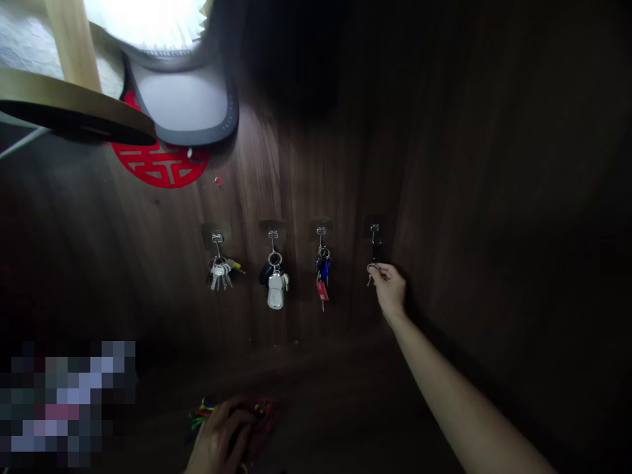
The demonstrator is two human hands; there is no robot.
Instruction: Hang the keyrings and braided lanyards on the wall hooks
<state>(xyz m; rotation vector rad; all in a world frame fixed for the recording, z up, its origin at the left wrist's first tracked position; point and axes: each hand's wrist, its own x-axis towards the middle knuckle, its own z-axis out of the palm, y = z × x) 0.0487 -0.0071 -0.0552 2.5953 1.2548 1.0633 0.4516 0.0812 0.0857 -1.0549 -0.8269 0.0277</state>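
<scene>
At the rightmost hook [374, 229] my right hand [391, 288] pinches a small key ring [372, 268] between thumb and fingertips. A key seems to dangle just below it, and a small dark piece shows between ring and hook. Low in the view, my left hand [217, 438] curls its fingers over a bundle of colourful cords [265, 411]. Green, yellow and red strands stick out on both sides of that hand; its grip is partly hidden. To the left of my right hand hangs a key bunch with blue pieces and a red tag [322, 289].
Two more key bunches hang from hooks: one with a light fob [275, 293], one of several silver keys [220, 273]. Upper left are a bright lamp [153, 23], a grey-panelled dark object [185, 105], a round wooden piece [74, 105] and a red cut-out ornament [162, 164].
</scene>
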